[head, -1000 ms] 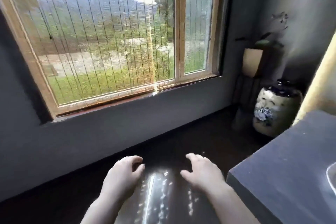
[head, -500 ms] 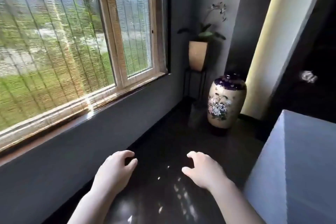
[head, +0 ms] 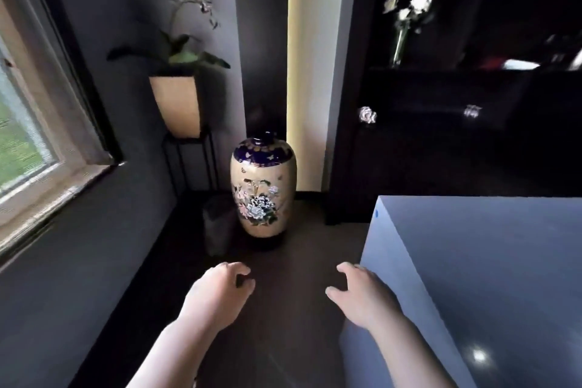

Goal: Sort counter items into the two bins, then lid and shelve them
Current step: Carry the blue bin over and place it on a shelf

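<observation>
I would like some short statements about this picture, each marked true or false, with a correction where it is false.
1. Both hands hold nothing. True: the left hand and the right hand hang with loosely curled fingers.
2. The flowered vase lies on its side. False: it stands upright on the floor.
3. The potted orchid sits on a thin black stand. True.
4. The vase stands on the grey counter. False: it stands on the dark floor, to the left of the counter.
5. The window is at the left of the view. True.
</observation>
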